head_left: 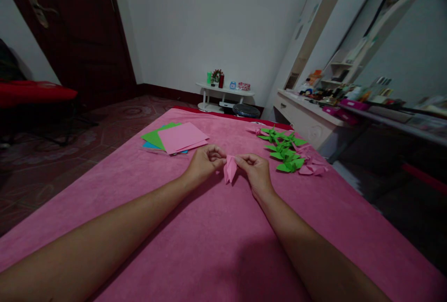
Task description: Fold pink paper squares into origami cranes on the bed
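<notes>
Between my two hands is a small folded piece of pink paper (230,169), its two narrow points hanging downward. My left hand (206,162) pinches its upper left edge with thumb and fingers. On the other side, my right hand (256,169) grips the upper right edge between thumb and forefinger. To the right lie several green folded paper cranes (284,150) in a cluster, with pink folded paper cranes (312,168) beside them. Beyond my left hand, a stack of flat paper squares (183,136) shows pink on top, with green and blue sheets underneath.
A pink cloth (195,241) covers the surface under my hands. Past its far edge stand a low white table (225,88) with small items and a round dark stool (246,110). A cluttered dresser (307,113) is on the right, a red seat (35,93) on the left.
</notes>
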{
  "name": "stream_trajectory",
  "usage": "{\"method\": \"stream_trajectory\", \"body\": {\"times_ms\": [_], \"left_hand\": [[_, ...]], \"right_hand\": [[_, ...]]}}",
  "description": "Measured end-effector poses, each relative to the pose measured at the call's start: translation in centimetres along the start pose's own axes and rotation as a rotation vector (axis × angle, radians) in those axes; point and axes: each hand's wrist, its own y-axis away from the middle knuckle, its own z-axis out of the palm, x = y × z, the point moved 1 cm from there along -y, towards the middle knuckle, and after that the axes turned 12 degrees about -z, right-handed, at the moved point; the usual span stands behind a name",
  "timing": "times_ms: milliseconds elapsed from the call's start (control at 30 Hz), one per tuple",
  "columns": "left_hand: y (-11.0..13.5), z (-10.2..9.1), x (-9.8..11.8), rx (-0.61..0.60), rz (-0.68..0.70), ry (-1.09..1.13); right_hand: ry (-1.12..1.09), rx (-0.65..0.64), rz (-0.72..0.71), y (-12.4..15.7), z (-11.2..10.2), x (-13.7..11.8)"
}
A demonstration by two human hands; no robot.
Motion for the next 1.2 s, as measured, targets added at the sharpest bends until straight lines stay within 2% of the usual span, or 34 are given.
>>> {"method": "stream_trajectory", "body": {"times_ms": [200,333,500,667,933,1200], "left_hand": [[-0.1,0.0,-0.4,-0.002,-0.006,-0.052],[0.2,0.0,-0.1,0.043,0.027,-0.070],[0.3,0.0,0.3,0.037,0.087,-0.175],[0.2,-0.2,0.3,0.064,0.077,-0.196],[0.4,0.1,0.9,0.065,-0.035,-0.122],[0.7,0.3,1.0,0.010,-0.071,0.070]], "right_hand": [[-0.062,0.000,0.027,0.0,0.0,0.2],[-0.097,-0.001,0.056,0.1,0.1,0.0],[-0.067,-0.010,0.047,0.1,0.2,-0.2],[-0.033,-0.036,0.036,0.2,0.2,-0.4],[-0.015,-0.063,0.039,0.3,0.4,-0.5],[0.112,-0.099,-0.074,0.4,0.5,-0.9]]}}
